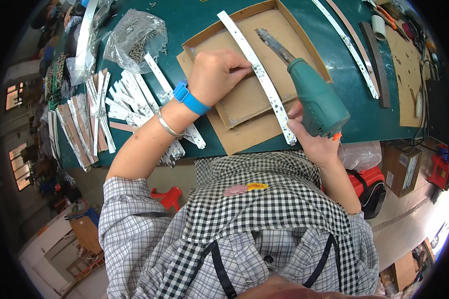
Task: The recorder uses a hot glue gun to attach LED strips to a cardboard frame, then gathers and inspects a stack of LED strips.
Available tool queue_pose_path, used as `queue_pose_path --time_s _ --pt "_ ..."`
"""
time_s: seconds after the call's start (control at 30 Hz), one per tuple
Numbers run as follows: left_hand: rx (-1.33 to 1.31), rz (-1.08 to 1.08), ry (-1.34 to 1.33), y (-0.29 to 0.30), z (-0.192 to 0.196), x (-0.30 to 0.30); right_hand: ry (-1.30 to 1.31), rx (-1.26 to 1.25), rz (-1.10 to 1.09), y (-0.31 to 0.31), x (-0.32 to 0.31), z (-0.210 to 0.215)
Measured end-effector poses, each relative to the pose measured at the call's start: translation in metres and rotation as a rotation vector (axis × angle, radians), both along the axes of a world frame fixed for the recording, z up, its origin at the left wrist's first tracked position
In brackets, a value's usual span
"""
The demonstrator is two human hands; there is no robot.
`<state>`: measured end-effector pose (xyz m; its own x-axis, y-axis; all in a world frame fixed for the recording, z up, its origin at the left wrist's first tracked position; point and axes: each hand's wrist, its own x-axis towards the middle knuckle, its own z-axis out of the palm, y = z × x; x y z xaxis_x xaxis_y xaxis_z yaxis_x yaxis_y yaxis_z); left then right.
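My left hand presses its fingertips down on a long white LED strip that lies across a shallow cardboard tray. A blue wristband and a silver bangle are on that wrist. My right hand grips a green handheld power tool. The tool's dark metal nozzle points up and left over the tray, close beside the strip. The near end of the strip reaches my right thumb.
The green table holds a heap of short white strips at left, a clear plastic bag of small parts, and long curved strips at right. Cardboard sheets and cables lie far right. A red case and boxes sit below the table edge.
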<state>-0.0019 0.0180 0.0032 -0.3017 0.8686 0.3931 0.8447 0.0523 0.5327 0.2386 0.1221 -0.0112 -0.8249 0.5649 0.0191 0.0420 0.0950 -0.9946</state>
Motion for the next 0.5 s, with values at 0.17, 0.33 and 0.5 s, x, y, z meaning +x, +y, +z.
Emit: queue_pose_path --time_s 0.17,0.33,0.5 --pt "-0.029 0.063 -0.076 -0.002 0.001 0.003 0.069 -0.262 -0.079 0.006 0.017 0.012" --pt "-0.042 0.124 -0.172 -0.003 0.001 0.005 0.077 -0.337 -0.039 0.016 0.033 0.032" --pt "-0.004 0.09 -0.113 -0.004 -0.001 0.004 0.023 -0.31 0.027 0.02 0.041 0.028"
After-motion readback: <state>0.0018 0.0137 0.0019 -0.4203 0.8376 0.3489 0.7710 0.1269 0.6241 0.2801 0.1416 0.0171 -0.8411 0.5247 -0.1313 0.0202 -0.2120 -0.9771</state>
